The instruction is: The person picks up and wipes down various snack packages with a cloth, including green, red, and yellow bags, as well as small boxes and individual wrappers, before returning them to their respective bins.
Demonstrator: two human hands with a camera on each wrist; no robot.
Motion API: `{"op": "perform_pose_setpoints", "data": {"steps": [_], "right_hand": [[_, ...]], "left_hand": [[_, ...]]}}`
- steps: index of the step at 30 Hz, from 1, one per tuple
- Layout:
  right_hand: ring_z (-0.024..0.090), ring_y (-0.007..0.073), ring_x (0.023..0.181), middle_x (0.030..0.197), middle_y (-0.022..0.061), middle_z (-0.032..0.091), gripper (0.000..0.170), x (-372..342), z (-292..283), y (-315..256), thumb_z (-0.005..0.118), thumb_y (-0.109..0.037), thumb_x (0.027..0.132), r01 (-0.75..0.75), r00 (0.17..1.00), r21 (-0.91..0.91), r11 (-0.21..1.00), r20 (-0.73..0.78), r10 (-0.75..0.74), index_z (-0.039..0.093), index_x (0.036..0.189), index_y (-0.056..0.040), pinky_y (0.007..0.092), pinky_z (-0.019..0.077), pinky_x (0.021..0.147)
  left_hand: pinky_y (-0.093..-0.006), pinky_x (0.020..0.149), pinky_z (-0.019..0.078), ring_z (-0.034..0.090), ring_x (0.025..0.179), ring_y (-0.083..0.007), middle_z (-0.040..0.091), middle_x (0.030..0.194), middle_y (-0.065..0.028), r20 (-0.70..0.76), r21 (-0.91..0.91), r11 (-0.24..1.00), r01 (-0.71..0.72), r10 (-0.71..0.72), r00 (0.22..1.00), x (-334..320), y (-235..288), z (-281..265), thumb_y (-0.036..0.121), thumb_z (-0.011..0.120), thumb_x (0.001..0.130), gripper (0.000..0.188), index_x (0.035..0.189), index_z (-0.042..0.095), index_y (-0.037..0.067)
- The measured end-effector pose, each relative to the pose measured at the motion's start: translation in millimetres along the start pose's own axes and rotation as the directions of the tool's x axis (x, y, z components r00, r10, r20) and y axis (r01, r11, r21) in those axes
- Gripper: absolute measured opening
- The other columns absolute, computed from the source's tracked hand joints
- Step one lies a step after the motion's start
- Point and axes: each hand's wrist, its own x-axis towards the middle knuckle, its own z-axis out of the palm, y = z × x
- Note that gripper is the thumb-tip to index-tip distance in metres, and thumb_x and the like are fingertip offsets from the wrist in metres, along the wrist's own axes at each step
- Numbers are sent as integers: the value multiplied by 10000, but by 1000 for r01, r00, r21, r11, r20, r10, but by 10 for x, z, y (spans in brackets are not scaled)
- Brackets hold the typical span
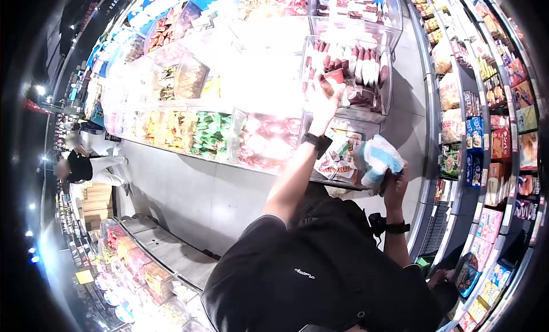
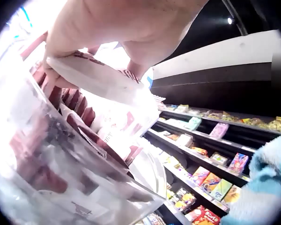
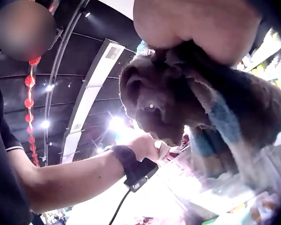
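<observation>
My left hand (image 1: 326, 100) reaches into a clear plastic bin (image 1: 388, 97) of dark-red and white snack packets (image 1: 366, 66). Its fingers grip one white and dark-red packet (image 2: 98, 79), raised over the others in the left wrist view. Beside the bin, my right hand (image 1: 396, 182) holds a blue-and-white fluffy cloth (image 1: 382, 157), bunched at the grip and hanging in folds. Much of that hand's fingers is hidden behind the cloth (image 3: 225, 122) in the right wrist view.
More clear bins with green packets (image 1: 211, 130) and pink packets (image 1: 266, 140) line the display to the left. Below my left forearm lie assorted packets (image 1: 340, 160). Shelves of boxed snacks (image 1: 500, 137) stand across the aisle at right. Another person (image 1: 80, 166) is at far left.
</observation>
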Motion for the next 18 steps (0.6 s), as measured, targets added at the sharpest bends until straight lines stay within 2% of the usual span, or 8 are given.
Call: {"op": "perform_pose_setpoints", "data": {"steps": [2, 4, 6, 9, 13, 14, 16, 18], "right_hand": [[519, 88, 986, 1085, 25, 558, 250, -7, -61, -38, 492, -114, 978, 119, 993, -60, 991, -9, -120, 456, 1210, -28, 246, 424, 862], [522, 101, 1005, 1102, 24, 552, 262, -81, -202, 108, 477, -55, 976, 68, 998, 140, 988, -16, -67, 456, 1237, -30, 262, 436, 870], [524, 107, 1006, 1124, 29, 548, 324, -144, -281, 149, 479, -48, 978, 57, 997, 161, 985, -64, -48, 429, 1298, -39, 269, 446, 868], [503, 114, 975, 1067, 19, 522, 205, -216, -244, 40, 463, -57, 971, 23, 977, 208, 978, -213, 23, 467, 1175, -31, 275, 422, 887], [496, 124, 1010, 1089, 24, 522, 218, -185, -392, 123, 462, -87, 986, 48, 989, 125, 991, -142, -30, 465, 1197, -31, 285, 423, 898], [496, 125, 1009, 1086, 24, 523, 220, -158, -374, 100, 469, -96, 985, 54, 988, 156, 986, -151, -30, 467, 1195, -32, 285, 423, 896], [498, 127, 1009, 1081, 23, 524, 225, -122, -284, 17, 483, -114, 982, 44, 989, 228, 973, -149, -10, 470, 1191, -33, 284, 422, 892], [510, 129, 1005, 1092, 27, 537, 274, -109, -295, 55, 523, -148, 970, -14, 983, 149, 989, -182, 41, 469, 1214, -33, 281, 424, 882]], "left_hand": [[-518, 1017, 331, 432, 1190, -399, 448, 1297, -243, 16, 153, 984, 89, -92, 996, 71, 66, 22, 438, 740, 746, 814, 1366, 399, 36], [-481, 978, 379, 456, 1169, -376, 485, 1234, -244, 29, 92, 992, 84, -87, 996, 158, -128, 132, 495, 714, 752, 794, 1344, 441, 42], [-458, 956, 406, 466, 1145, -387, 468, 1227, -260, 14, 337, 940, 49, -57, 998, 122, 67, 93, 411, 700, 783, 728, 1333, 437, 14], [-459, 962, 408, 451, 1169, -410, 428, 1272, -295, 28, 208, 978, -12, 6, 1000, 34, 10, 199, 281, 658, 813, 626, 1317, 435, -16], [-490, 976, 392, 427, 1162, -468, 402, 1278, -331, 35, 251, 911, -328, 330, 943, -31, -206, 360, 178, 611, 825, 512, 1266, 464, -38], [-490, 984, 384, 422, 1165, -473, 392, 1289, -341, 67, 381, 868, -319, 318, 946, -2, -233, 420, 198, 605, 839, 471, 1228, 495, -45], [-492, 1009, 359, 401, 1203, -467, 390, 1302, -351, 231, 354, 912, -208, 130, 964, -57, 10, 220, 241, 599, 858, 469, 1215, 511, -49], [-565, 1011, 253, 433, 1152, -431, 469, 1260, -289, 68, 384, 884, -268, 262, 963, -106, -75, 281, 317, 571, 883, 425, 1227, 557, 68]]}}
